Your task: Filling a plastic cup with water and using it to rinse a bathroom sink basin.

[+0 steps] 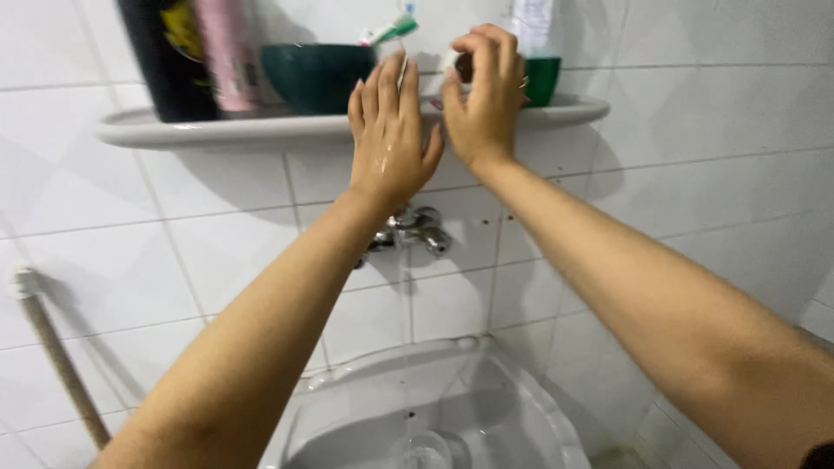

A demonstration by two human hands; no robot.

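There is one view only, from the person's head, so no part of the scene is shared with a second view. It faces forward and slightly down at a white tiled wall (712, 130), close in. The wall shelf (261, 128) runs across the top from 10 to 1 o'clock, the tap (415, 229) sits near centre, and the white sink (521, 408) lies at 6 o'clock. Both forearms enter from the lower corners, 7 and 4 o'clock

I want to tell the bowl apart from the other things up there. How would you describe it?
Find the white shelf on the tiled wall above the tap. The bowl sits just beyond the left hand. It is dark teal, round and wide, unlike the tall bottles beside it.
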